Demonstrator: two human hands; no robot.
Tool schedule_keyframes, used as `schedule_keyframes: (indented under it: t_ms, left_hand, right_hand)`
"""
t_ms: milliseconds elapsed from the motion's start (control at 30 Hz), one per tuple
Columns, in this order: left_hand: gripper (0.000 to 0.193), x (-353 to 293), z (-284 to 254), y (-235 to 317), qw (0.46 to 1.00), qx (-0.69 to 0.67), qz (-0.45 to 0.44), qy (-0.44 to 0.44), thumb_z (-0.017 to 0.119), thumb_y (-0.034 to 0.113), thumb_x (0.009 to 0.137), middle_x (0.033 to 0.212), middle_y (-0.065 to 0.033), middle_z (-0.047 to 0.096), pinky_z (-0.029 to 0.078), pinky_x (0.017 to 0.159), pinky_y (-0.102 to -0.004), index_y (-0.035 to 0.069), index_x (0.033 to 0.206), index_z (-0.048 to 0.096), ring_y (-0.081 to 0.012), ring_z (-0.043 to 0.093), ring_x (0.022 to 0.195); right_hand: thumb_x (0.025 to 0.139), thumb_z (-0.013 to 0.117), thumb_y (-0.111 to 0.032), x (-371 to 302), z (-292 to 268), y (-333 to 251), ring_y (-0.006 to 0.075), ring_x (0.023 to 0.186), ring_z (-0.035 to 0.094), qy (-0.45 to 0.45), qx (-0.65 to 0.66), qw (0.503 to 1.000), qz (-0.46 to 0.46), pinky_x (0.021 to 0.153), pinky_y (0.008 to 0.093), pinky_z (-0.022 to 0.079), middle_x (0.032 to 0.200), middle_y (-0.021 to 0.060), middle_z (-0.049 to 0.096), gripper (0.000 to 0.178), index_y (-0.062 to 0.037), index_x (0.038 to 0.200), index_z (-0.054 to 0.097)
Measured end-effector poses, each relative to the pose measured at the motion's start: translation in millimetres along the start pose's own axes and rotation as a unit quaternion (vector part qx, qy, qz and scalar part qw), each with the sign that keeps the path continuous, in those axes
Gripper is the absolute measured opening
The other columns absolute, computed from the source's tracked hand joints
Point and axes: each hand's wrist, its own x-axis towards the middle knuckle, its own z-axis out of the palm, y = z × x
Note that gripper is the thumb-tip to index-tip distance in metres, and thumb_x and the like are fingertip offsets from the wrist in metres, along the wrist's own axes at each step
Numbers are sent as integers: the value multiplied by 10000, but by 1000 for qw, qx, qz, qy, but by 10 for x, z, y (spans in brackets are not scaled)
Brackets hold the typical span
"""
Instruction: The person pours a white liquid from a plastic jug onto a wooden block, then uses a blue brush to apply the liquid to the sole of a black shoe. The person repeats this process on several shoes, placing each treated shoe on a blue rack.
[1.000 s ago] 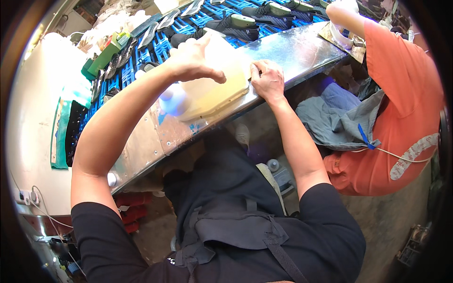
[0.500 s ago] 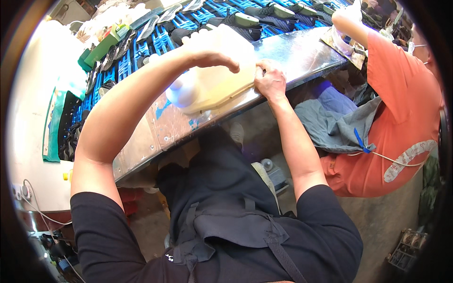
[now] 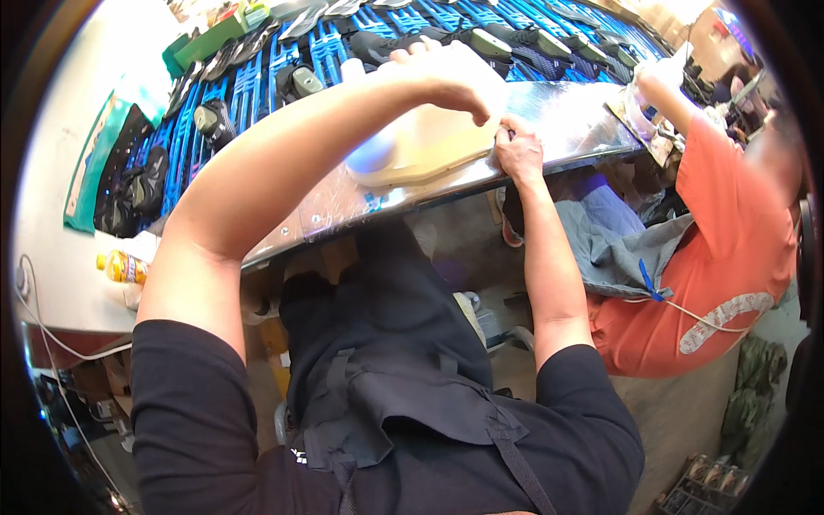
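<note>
My left hand (image 3: 463, 86) reaches over the metal-topped bench, bent at the wrist. Its thumb points down toward my right hand, but glare washes out the fingers, so whether they grip anything is unclear. At the bench's near edge, my right hand (image 3: 520, 153) is closed, fingers curled in, with a small dark bit showing between them that I cannot make out. Beside it on the bench lies a flat, pale yellow board (image 3: 429, 159) with rounded edges. A rounded white object (image 3: 371, 154), partly behind my left forearm, stands at the board's left end.
Behind the bench (image 3: 584, 107), dark shoes (image 3: 489, 51) lie in rows on a blue slatted rack (image 3: 262, 73). At right sits a person in an orange shirt (image 3: 730, 257). A bottle with a yellow cap (image 3: 124, 267) is by my left elbow, near a white table (image 3: 51, 206).
The view has shifted, so the bench and both hands appear farther right. My left hand stays above the board and my right hand remains closed at its edge. More of the yellow-capped bottle shows.
</note>
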Motion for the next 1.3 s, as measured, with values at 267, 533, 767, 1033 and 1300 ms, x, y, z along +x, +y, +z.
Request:
schedule_keyframes:
  t_ms: [267, 533, 767, 1033, 1300]
  left_hand:
    - [750, -1189, 460, -70, 878, -239, 269, 315, 848, 417, 876, 1456, -283, 629, 441, 1200, -521, -18, 1453, 644, -454, 580, 1386]
    - [358, -2222, 1355, -1079, 879, -390, 75, 263, 907, 235, 879, 1094, -210, 786, 585, 964, -438, -18, 1105, 790, -364, 755, 1034]
    - [342, -2126, 1788, -1961, 863, -313, -48, 394, 908, 223, 867, 1005, -176, 769, 599, 849, -416, -8, 1089, 790, -327, 745, 969]
    - [234, -2084, 1861, -2056, 831, -411, -102, 361, 823, 87, 937, 1091, -128, 756, 621, 851, -333, -19, 1138, 766, -219, 766, 956]
    - [299, -2040, 1796, -2116, 817, -454, -91, 345, 831, 1, 812, 1040, -150, 763, 644, 882, -349, -29, 1101, 764, -275, 772, 965]
  right_hand:
    - [979, 786, -222, 288, 97, 775, 210, 1001, 758, 77, 144, 986, -39, 944, 347, 579, 1083, 133, 816, 341, -25, 1257, 789]
    - [1050, 763, -408, 288, -530, -1754, 290, 1320, 686, -81, 173, 933, -305, 1149, 401, 502, 1408, 192, 735, 567, -28, 1463, 687]
    - [924, 706, -796, 452, -62, -2407, 370, 1457, 580, -289, -168, 889, -313, 1219, 503, 461, 1529, 179, 659, 878, -131, 1498, 691]
    - [1038, 697, -547, 457, 120, -2294, 319, 1407, 642, -306, -69, 890, -332, 1296, 541, 366, 1222, 141, 819, 495, -91, 1128, 866]
    - [1060, 666, -495, 533, 93, -2292, 307, 1366, 676, -317, -96, 876, -349, 1347, 599, 239, 1293, 180, 791, 428, -122, 1136, 861]
